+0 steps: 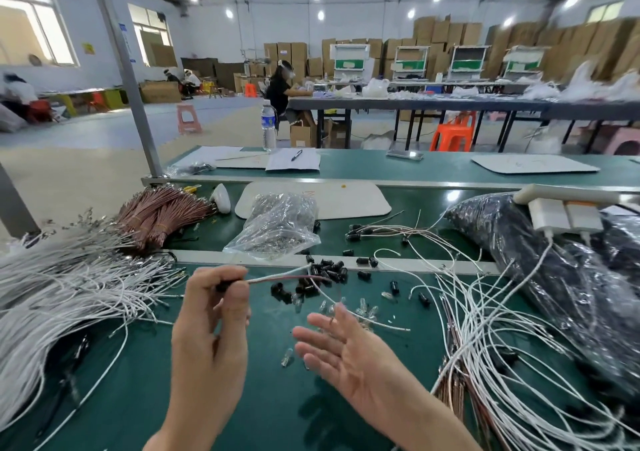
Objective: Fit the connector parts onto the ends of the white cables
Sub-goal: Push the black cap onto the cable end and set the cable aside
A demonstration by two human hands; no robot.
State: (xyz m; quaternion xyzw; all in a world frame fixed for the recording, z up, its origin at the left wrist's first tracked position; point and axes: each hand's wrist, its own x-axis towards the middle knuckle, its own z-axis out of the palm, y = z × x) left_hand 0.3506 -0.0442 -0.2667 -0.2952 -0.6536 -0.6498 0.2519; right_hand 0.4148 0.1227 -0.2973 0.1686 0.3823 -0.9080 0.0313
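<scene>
Across bench (263, 398), loose connectors (329, 269), bulbs (367, 312), cable heaps (52, 295), clear bag (277, 225)

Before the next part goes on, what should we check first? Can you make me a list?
1. Left hand grips a black part with its wires: ok.
2. Right hand free, fingers relaxed: ok.
3. Pile of black parts lies just past the hands: ok.
4. White cables heaped at the left: ok.
5. Black part pushed fully onto the wires: cannot tell, the left hand hides it.
</scene>
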